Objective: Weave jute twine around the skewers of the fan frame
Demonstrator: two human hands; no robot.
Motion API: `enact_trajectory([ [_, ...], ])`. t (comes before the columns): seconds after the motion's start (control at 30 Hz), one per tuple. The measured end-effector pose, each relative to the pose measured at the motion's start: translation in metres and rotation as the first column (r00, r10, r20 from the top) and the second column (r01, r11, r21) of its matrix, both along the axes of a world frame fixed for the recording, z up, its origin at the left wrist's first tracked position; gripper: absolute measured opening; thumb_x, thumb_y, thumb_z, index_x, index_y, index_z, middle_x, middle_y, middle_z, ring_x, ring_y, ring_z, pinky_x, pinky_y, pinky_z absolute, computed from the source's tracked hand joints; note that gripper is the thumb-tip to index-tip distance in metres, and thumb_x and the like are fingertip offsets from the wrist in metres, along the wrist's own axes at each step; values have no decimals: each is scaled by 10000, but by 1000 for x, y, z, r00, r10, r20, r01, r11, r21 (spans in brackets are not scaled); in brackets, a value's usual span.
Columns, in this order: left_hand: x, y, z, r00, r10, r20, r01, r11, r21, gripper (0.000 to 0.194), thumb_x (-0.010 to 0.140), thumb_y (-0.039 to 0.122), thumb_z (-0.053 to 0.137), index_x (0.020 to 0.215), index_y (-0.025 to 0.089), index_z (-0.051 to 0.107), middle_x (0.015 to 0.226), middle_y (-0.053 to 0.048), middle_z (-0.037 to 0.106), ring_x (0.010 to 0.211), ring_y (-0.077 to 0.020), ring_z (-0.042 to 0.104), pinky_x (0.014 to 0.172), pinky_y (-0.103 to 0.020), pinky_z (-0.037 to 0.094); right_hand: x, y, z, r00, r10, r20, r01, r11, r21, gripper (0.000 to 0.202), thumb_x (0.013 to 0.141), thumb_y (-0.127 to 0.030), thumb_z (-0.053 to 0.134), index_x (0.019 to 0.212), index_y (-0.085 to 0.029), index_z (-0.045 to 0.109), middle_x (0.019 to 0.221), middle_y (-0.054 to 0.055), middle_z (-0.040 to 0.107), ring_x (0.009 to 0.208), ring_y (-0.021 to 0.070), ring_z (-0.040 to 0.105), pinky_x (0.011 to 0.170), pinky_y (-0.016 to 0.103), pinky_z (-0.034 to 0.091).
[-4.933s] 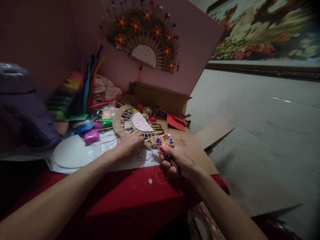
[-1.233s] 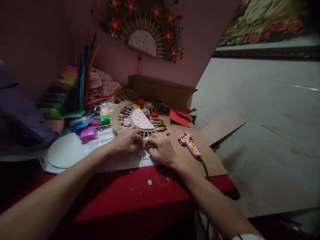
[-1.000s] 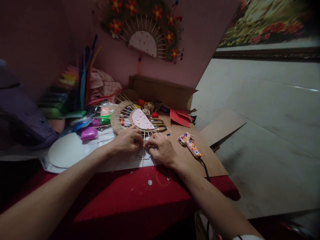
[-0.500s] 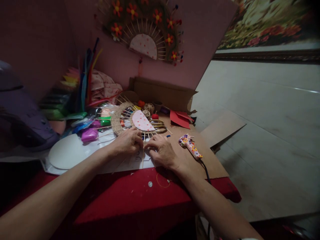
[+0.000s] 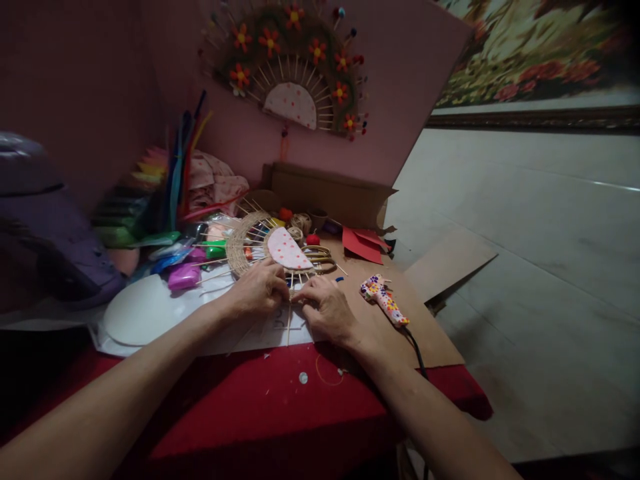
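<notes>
A half-round craft piece of woven twine [image 5: 237, 248] and thin sticks lies on the table, with a pink dotted half-circle [image 5: 286, 249] at its centre. My left hand [image 5: 264, 288] is closed on the lower end of the woven band, its fingers pressed together by the sticks. Close to its right, my right hand [image 5: 326, 305] pinches the same band end and sticks. The fingertips of both hands nearly meet, and they partly hide the twine there. White paper [image 5: 215, 333] lies under the piece.
A flowered glue gun [image 5: 384, 300] with a black cable rests on cardboard [image 5: 425, 343] at the right. Behind are scissors [image 5: 320, 257], red paper [image 5: 363, 245] and twine balls. A white disc [image 5: 135, 312] and coloured clay packs [image 5: 184, 276] lie left. A finished fan [image 5: 290, 105] hangs behind.
The whole view has shifted slightly, so things appear a little lower and further right. Both hands keep nearly the same hold on the piece.
</notes>
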State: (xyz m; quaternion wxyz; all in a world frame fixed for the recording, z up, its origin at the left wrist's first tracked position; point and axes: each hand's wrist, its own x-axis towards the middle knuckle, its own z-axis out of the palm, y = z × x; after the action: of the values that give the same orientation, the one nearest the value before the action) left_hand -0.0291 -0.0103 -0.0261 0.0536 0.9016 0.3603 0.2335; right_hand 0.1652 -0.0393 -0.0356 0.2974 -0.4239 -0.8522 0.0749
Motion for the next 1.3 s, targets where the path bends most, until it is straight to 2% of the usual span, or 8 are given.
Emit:
enact_trajectory([
  [0.23, 0, 1, -1, 999, -12, 42, 11, 1000, 21, 302, 668, 39, 545, 738, 257, 742, 735, -22, 593, 837, -176, 484, 771, -321, 404, 1, 2, -2, 1000, 5, -7, -5, 1000, 10, 267, 709, -44, 570, 811, -239, 722, 833, 13, 626, 832, 176, 506, 753, 313, 358],
  [0.47, 1, 0, 2, 1000, -10, 9, 10, 1000, 18, 332, 652, 30, 538, 760, 256, 756, 745, -32, 598, 842, -185, 484, 782, -340, 396, 2, 2, -1, 1000, -1, -24, 2, 999, 42, 274, 726, -52, 574, 828, -248, 736, 831, 15, 628, 834, 176, 505, 751, 312, 357],
  [0.87, 1, -1, 1, 1000, -5, -6, 5, 1000, 27, 363, 646, 36, 512, 758, 275, 762, 752, -32, 604, 857, -187, 480, 805, -346, 391, 4, 2, -1, 999, 31, 32, -33, 997, 65, 213, 734, -95, 610, 740, -259, 745, 784, 7, 615, 791, 167, 496, 718, 300, 349],
  [1.0, 1, 0, 1, 1000, -16, 2, 16, 1000, 19, 347, 653, 37, 521, 749, 271, 759, 759, -31, 595, 860, -185, 483, 799, -339, 393, 4, 2, 0, 998, 47, 47, -51, 995, 89, 220, 726, -89, 608, 738, -259, 748, 785, 8, 613, 792, 167, 495, 724, 307, 349],
  [1.2, 1, 0, 1, 1000, -19, -6, 20, 999, 51, 376, 648, 21, 506, 773, 273, 755, 770, -30, 598, 868, -188, 481, 811, -353, 389, 6, 3, -1, 1000, -7, 6, 6, 991, 133, 241, 756, -105, 583, 781, -272, 756, 779, 14, 606, 804, 175, 492, 730, 316, 350],
  [1.3, 1, 0, 1, 1000, -19, 2, 19, 998, 59, 362, 648, 27, 513, 756, 276, 753, 761, -29, 602, 856, -185, 477, 805, -351, 393, 6, 3, -2, 1000, 22, 17, -24, 990, 136, 242, 745, -98, 589, 788, -266, 757, 779, 16, 606, 802, 175, 492, 728, 318, 352],
])
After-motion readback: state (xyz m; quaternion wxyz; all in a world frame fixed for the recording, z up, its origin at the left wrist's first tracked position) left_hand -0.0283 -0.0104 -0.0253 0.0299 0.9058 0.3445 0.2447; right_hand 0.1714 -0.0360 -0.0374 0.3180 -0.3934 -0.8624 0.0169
